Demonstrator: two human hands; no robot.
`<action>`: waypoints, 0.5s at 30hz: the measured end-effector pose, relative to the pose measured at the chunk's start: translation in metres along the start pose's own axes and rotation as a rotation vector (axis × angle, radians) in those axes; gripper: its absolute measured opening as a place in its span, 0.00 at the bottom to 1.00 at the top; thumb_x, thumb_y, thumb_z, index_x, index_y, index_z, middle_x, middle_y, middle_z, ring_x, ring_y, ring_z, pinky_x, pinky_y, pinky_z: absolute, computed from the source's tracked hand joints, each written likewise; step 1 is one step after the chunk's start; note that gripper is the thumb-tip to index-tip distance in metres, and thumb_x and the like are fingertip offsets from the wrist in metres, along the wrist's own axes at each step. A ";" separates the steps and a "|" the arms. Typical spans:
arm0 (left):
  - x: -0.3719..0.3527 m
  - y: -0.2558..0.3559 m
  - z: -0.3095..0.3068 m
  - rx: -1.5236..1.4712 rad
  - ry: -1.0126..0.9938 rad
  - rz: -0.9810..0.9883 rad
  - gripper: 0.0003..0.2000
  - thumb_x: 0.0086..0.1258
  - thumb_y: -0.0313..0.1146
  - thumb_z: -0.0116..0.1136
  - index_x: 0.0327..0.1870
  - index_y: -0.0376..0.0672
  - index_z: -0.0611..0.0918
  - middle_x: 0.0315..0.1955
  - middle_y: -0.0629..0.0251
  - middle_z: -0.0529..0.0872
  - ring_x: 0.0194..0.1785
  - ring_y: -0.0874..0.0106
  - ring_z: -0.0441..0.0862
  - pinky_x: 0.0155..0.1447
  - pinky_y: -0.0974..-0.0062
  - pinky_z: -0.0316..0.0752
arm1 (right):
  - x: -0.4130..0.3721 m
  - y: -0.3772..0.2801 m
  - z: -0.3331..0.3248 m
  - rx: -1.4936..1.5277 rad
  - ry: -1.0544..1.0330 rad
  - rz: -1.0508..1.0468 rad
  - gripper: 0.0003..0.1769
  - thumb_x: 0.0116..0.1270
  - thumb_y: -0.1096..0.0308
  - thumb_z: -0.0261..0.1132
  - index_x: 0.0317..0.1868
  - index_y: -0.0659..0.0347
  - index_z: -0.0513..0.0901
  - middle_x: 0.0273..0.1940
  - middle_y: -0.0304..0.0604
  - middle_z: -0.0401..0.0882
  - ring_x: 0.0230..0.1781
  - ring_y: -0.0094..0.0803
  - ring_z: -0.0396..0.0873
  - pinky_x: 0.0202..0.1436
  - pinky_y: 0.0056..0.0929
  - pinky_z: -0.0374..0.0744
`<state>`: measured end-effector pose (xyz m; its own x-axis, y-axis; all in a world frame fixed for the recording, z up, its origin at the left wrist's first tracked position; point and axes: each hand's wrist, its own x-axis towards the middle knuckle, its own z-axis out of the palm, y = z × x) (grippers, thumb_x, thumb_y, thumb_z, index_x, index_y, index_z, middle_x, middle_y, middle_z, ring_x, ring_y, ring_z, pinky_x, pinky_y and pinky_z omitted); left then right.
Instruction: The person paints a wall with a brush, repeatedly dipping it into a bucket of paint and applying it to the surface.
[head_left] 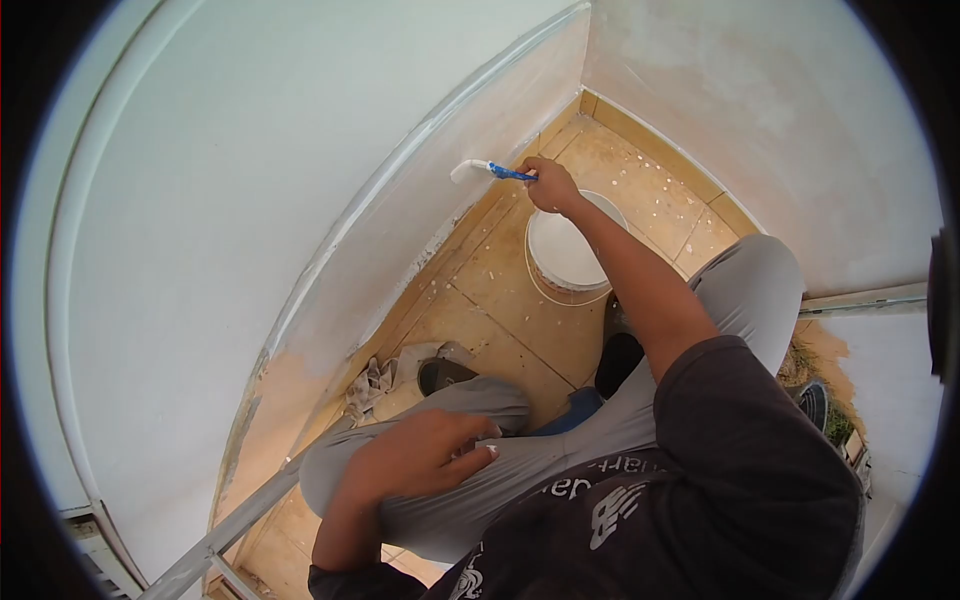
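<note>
Pale plaster walls (250, 180) meet over tan floor tiles (520, 290) speckled with white drips. One round white paint bucket (565, 250) stands there, one crumpled rag (375, 385) nearby. Right hand (548, 185) grips one blue-handled paintbrush (490, 170), bristles against the wall. Left hand (425, 455) rests loosely curled on the grey-trousered knee (470, 400).

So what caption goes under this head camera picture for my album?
The right hand presses a blue-handled brush to the wall; left hand rests on a knee, white bucket nearby.
</note>
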<state>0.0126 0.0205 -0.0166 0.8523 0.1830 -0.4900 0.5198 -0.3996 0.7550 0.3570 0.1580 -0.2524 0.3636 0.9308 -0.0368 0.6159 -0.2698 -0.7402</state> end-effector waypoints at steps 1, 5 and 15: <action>0.002 0.002 -0.002 -0.003 -0.016 -0.017 0.15 0.74 0.41 0.55 0.51 0.39 0.81 0.28 0.54 0.85 0.35 0.57 0.84 0.40 0.63 0.77 | 0.012 0.012 -0.013 -0.028 0.056 0.050 0.12 0.61 0.73 0.62 0.45 0.56 0.86 0.38 0.53 0.85 0.40 0.46 0.84 0.44 0.40 0.79; 0.014 0.009 -0.006 -0.029 -0.070 -0.057 0.16 0.74 0.42 0.54 0.49 0.37 0.81 0.29 0.52 0.85 0.36 0.54 0.84 0.41 0.61 0.77 | 0.056 0.045 -0.051 -0.011 0.239 0.264 0.15 0.57 0.73 0.62 0.45 0.53 0.86 0.45 0.50 0.86 0.48 0.48 0.84 0.51 0.42 0.80; 0.032 0.003 -0.013 -0.041 -0.066 -0.096 0.15 0.74 0.41 0.55 0.48 0.37 0.81 0.26 0.52 0.85 0.34 0.56 0.84 0.40 0.61 0.76 | 0.040 0.015 -0.007 0.271 0.270 0.310 0.16 0.57 0.75 0.61 0.48 0.62 0.81 0.46 0.58 0.83 0.47 0.52 0.83 0.50 0.42 0.79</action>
<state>0.0423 0.0365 -0.0243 0.7936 0.1583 -0.5875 0.6019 -0.3456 0.7200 0.3858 0.1893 -0.2599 0.6916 0.7098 -0.1340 0.2589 -0.4167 -0.8714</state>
